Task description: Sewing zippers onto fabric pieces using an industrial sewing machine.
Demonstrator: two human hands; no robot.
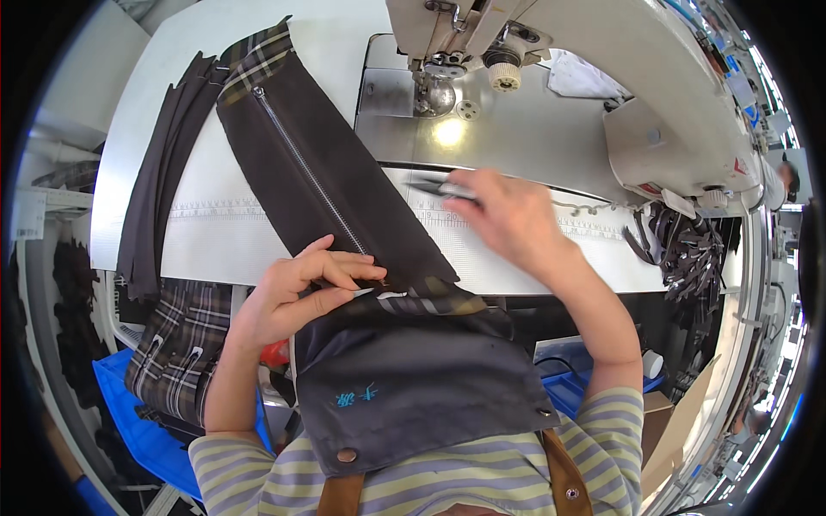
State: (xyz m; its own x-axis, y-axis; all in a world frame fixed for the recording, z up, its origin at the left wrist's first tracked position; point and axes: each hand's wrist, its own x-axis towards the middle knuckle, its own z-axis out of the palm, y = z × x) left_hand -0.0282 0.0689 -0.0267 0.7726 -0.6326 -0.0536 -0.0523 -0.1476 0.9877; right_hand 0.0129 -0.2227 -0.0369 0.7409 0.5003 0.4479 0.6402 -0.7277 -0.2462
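Note:
A long dark fabric panel lies slantwise across the white table, with a metal zipper down its length and plaid cloth at both ends. My left hand is closed on the panel's near end, thumb and fingers pinching the cloth by the zipper's lower end at the table's front edge. To the right of the panel, my right hand is wrapped round small dark thread snips. Their tips point left, just above the table and apart from the cloth.
A sewing machine stands behind, its metal bed beyond my right hand. Dark fabric strips lie at left. Plaid pieces hang over a blue bin. Bundled zippers hang at the right edge.

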